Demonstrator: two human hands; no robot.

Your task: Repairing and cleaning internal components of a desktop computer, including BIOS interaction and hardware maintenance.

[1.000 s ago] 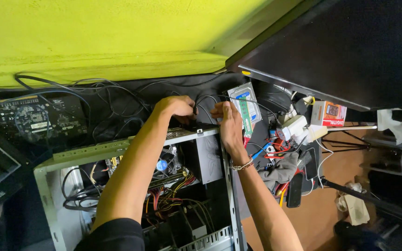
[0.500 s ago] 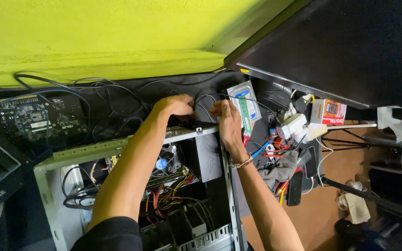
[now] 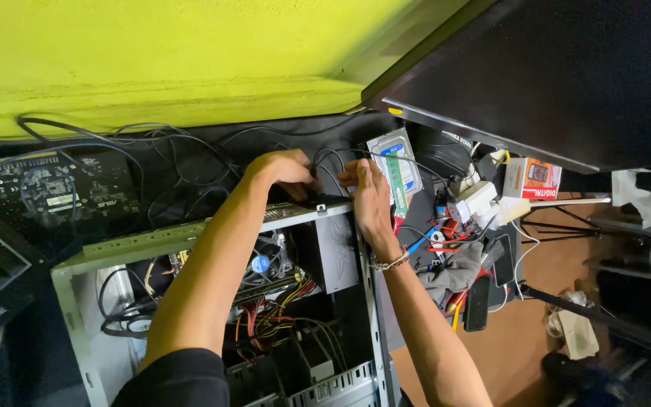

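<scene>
An open desktop computer case [image 3: 152, 245] lies on its side before me, full of coloured wires and a fan. My left hand [image 3: 284, 169] rests on the case's upper far corner, fingers curled over the edge by a black cable. My right hand [image 3: 367, 192] sits beside it at the same corner, fingers closed around something small that I cannot make out. A bare hard drive [image 3: 393, 162] with a green circuit strip lies just right of my right hand.
A loose graphics card [image 3: 47, 188] lies at left among black cables. Right of the case sit a small red-and-white box [image 3: 533, 177], a white power adapter [image 3: 476, 202], a grey cloth [image 3: 453, 271] and tools. A dark desk top [image 3: 566, 75] overhangs the upper right.
Both hands have stayed at the case's far corner, with only slight finger shifts. The view has barely moved.
</scene>
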